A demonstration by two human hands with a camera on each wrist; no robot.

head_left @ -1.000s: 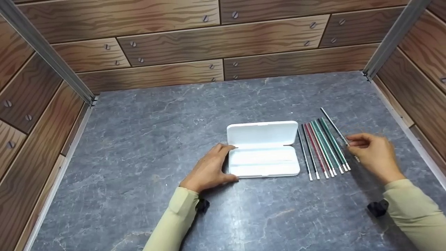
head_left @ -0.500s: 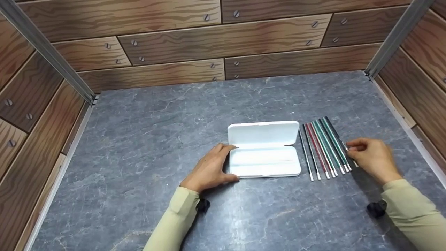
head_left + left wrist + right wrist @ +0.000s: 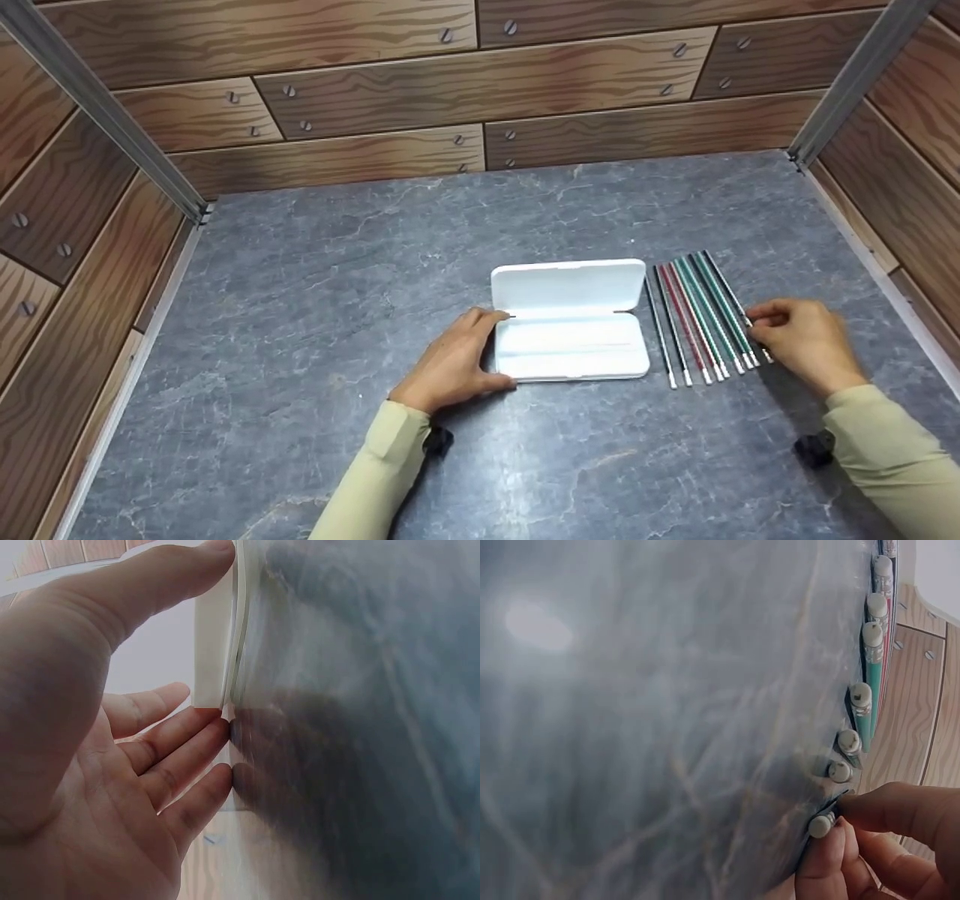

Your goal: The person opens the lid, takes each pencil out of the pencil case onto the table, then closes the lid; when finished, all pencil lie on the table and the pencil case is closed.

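A white plastic pencil case (image 3: 570,289) stands with its lid raised, and its tray holds nothing. My left hand (image 3: 450,360) spans the case's left end, thumb at the front corner and fingertips at the hinge corner. To the right lies a fanned row of striped pencils, among them a red pencil (image 3: 683,319), with eraser ends toward me. My right hand (image 3: 810,337) pinches the rightmost dark pencil (image 3: 726,285) low on its shaft. The right wrist view shows its white eraser (image 3: 821,826) poking out between thumb and fingers, close to the tabletop.
The grey marbled tabletop (image 3: 330,300) carries the case and pencils. Wood-patterned walls (image 3: 375,97) with metal corner posts (image 3: 847,82) enclose it at the back and both sides. A black wrist device (image 3: 814,448) sits under the right cuff.
My right hand has swung the far end of its pencil left and down, so it now lies alongside the row. My left hand stays at the case.
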